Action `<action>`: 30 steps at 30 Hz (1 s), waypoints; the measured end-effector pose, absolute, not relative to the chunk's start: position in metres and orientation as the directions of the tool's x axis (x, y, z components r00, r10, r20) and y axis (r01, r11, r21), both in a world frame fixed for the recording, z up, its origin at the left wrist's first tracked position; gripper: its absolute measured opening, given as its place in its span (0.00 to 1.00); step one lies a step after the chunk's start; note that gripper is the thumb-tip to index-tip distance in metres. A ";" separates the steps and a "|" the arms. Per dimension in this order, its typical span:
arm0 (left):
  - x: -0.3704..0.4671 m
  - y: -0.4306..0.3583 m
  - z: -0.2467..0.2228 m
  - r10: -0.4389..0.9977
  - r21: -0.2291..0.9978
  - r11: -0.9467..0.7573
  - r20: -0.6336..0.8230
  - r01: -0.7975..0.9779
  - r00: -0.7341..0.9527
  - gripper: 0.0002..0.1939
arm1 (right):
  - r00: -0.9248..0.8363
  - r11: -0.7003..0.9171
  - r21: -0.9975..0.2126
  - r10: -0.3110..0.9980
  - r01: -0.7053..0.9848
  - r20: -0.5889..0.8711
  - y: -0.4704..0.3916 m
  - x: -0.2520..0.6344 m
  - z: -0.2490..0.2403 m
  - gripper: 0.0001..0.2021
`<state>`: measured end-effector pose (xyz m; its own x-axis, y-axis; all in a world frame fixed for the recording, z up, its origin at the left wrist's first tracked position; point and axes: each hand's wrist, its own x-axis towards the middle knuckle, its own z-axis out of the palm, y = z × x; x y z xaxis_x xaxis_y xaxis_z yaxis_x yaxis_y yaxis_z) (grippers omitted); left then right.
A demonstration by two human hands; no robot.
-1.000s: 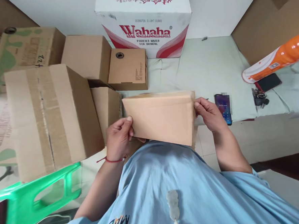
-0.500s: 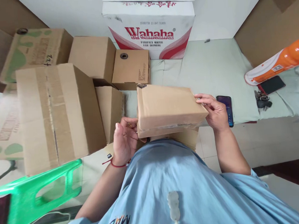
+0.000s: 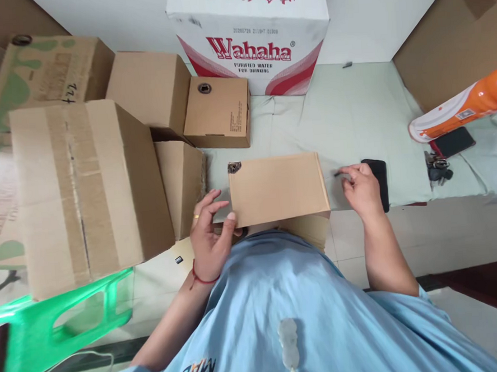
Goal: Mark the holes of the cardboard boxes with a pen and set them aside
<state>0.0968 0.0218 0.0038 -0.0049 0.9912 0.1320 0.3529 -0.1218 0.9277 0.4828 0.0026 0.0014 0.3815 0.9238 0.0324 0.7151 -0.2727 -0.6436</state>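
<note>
A small brown cardboard box (image 3: 279, 187) lies flat on the table's front edge, just ahead of my body, with a dark patch on its far left corner. My left hand (image 3: 212, 227) is at the box's near left corner, fingers spread and the thumb at its edge. Off the box, my right hand (image 3: 361, 189) is to its right, thumb and index finger pinched together. A small dark thin thing (image 3: 337, 174) shows at those fingertips; its kind is too small to tell. Beside that hand and partly behind it lies a phone (image 3: 382, 186) with a dark screen.
Several cardboard boxes crowd the left, the largest a taped carton (image 3: 80, 190). A smaller box (image 3: 216, 112) and a Wahaha water carton (image 3: 250, 45) stand at the back. On the right are an orange bottle (image 3: 462, 105) and keys (image 3: 439, 169). A green stool (image 3: 30, 328) stands lower left.
The box, tilted up between both hands, has come down flat. My right hand has let go of it and moved right, now pinched. My left hand has turned, fingers spread.
</note>
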 end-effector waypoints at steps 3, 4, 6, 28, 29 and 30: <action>0.106 0.019 0.019 0.882 0.743 -0.444 0.461 0.501 0.098 0.10 | 0.300 -0.335 -0.182 0.934 0.925 -0.192 0.015 0.497 0.006 0.24; 0.111 0.020 0.023 0.820 0.662 -0.541 0.552 0.519 0.150 0.09 | 0.274 -0.305 -0.090 0.926 0.948 -0.260 0.020 0.500 0.007 0.26; 0.121 0.024 0.027 0.714 0.541 -0.674 0.651 0.503 0.258 0.13 | 0.221 -0.227 0.025 0.911 0.974 -0.347 0.029 0.503 0.011 0.25; 0.148 0.044 -0.023 0.594 0.363 -0.777 0.694 0.515 0.407 0.20 | -0.074 0.263 -0.964 0.963 0.034 0.260 0.084 0.392 0.115 0.12; 0.148 0.044 -0.023 0.582 0.359 -0.784 0.707 0.506 0.401 0.20 | -0.156 0.227 -0.974 0.962 0.003 0.224 0.095 0.372 0.112 0.12; 0.148 0.043 -0.024 0.576 0.361 -0.788 0.718 0.498 0.391 0.20 | -0.223 0.196 -0.981 0.956 -0.011 0.193 0.105 0.354 0.107 0.13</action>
